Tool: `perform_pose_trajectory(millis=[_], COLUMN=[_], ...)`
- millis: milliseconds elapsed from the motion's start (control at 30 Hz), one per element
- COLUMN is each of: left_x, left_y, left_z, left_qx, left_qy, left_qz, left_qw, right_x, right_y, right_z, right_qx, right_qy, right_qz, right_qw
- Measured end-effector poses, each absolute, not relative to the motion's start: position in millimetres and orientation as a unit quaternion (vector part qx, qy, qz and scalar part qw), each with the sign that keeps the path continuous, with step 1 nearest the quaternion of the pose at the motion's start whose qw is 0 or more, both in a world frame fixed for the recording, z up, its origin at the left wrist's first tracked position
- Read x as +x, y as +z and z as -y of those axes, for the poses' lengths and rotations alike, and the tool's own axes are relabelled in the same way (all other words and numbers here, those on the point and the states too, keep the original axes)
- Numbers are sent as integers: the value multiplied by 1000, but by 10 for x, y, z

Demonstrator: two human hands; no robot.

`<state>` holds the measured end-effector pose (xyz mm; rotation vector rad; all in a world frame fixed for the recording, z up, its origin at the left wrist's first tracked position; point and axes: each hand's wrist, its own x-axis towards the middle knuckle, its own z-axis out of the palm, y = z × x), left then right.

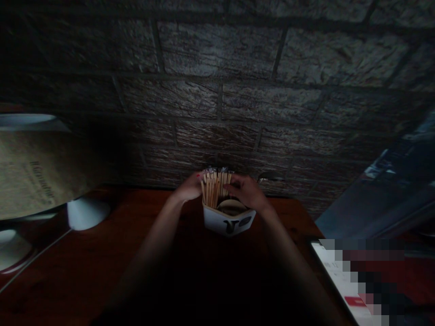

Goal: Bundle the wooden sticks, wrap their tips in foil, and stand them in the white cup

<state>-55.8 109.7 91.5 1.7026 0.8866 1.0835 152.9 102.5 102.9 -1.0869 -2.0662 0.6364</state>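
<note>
A white box (226, 225) with a dark printed mark stands on the wooden table (190, 253), close to the brick wall. Many thin wooden stirring sticks (212, 192), with clear wrapping at their tops, rise from its left and back part. My left hand (190, 186) is closed against the left side of the sticks; its fingertips are mostly hidden behind them. From the right, my right hand (245, 189) has its fingers bent onto the sticks at the back of the box. In front of them, a round brownish thing (233, 207) sits in the box.
A dark brick wall (238, 99) rises behind the table. At left are a brown printed paper piece (37, 172), a white cone-shaped thing (86, 213) and a thin cord (37, 259). A lit screen (335, 267) stands at the right edge, below a bluish panel (380, 190).
</note>
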Motion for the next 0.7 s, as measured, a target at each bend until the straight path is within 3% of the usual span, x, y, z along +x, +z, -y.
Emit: perform_pose_trajectory(millis=[400,700], left_x=[-553,-609], left_y=[913,960], left_z=[-1064,-1042], left_qx=[693,705], left_qy=[422,396], left_qz=[-380,-374], left_qw=[445,455], right_x=[1498,1458], right_y=[943,951], right_z=[-1042,-1044], right_qx=[-397,-413], right_qy=[348,349], right_qz=[763,755], right_qw=[372,372])
